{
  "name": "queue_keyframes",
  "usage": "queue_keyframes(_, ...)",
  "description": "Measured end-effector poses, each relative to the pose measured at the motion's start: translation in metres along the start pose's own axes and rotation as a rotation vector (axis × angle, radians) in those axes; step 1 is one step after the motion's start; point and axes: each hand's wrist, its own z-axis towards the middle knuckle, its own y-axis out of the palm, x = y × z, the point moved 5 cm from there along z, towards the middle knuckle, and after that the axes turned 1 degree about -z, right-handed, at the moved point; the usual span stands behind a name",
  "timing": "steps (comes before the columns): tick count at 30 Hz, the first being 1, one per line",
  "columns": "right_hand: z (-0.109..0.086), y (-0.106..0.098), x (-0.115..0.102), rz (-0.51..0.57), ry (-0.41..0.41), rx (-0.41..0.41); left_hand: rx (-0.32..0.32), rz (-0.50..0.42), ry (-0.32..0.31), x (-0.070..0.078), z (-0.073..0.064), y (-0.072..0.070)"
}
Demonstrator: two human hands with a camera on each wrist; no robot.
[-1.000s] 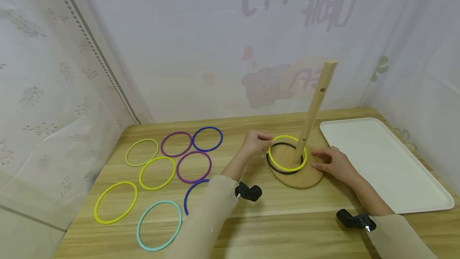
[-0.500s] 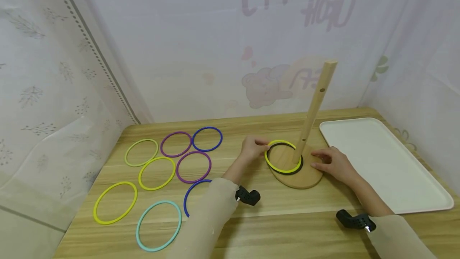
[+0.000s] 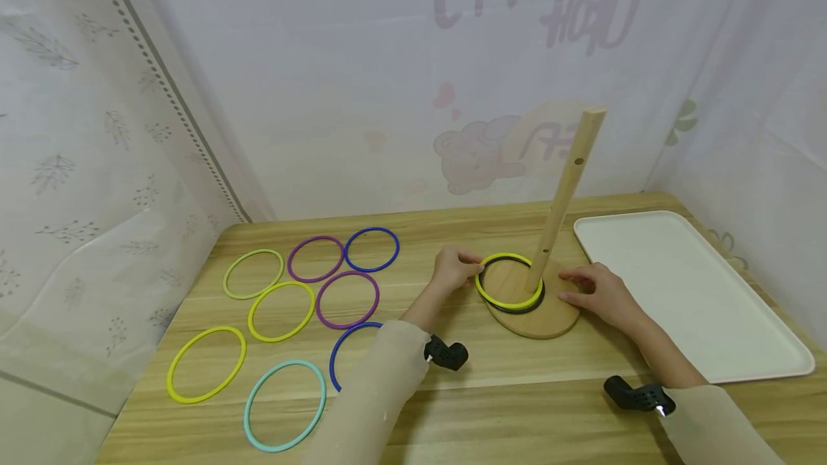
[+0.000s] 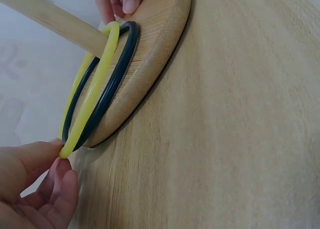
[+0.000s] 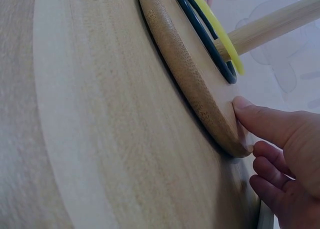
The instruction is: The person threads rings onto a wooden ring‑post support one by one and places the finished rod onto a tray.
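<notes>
Between thumb and index finger, my left hand [image 3: 454, 269] pinches the left edge of a yellow ring [image 4: 94, 91]. That ring encircles a wooden post [image 3: 565, 192] and tilts just over a black ring [image 4: 114, 84], which also goes round the post. The black ring lies on the stand's round wooden base [image 3: 549, 320]. At the base's right edge, my right hand [image 3: 601, 294] holds on with the thumb [image 5: 245, 104] on top and curled fingers against the rim. In the left wrist view, the yellow ring's pinched edge sits slightly apart from the base.
On the table's left lie two more yellow rings [image 3: 194, 401], a lime ring [image 3: 242, 298], a turquoise ring [image 3: 274, 450], two purple rings [image 3: 345, 328] and two blue rings [image 3: 371, 271]. My left forearm partly covers one blue ring. A white tray [image 3: 685, 293] stands right of the base.
My left hand has lowered the yellow ring and shifted it slightly left, down close to the black ring. The right hand stays at the base's edge.
</notes>
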Motion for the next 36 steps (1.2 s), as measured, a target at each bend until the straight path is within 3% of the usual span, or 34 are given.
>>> queue_keyframes(17, 0.0, 0.001, 0.002, 0.005, 0.006, -0.002, -0.035, -0.042, -0.002, 0.002, -0.003, 0.001)
queue_keyframes(22, 0.001, 0.002, 0.003, 0.008, 0.0, 0.004, -0.053, -0.066, 0.008, 0.001, -0.001, -0.005)
queue_keyframes(26, 0.001, 0.001, 0.002, 0.009, -0.004, 0.004, -0.093, -0.108, 0.002, 0.0, 0.001, -0.019)
queue_keyframes(30, 0.001, 0.001, 0.003, 0.004, 0.0, 0.003, -0.124, -0.095, 0.013, 0.0, 0.001, -0.043)
queue_keyframes(36, 0.0, 0.001, 0.004, 0.011, -0.003, -0.002, -0.077, -0.034, 0.035, -0.008, 0.002, -0.089)
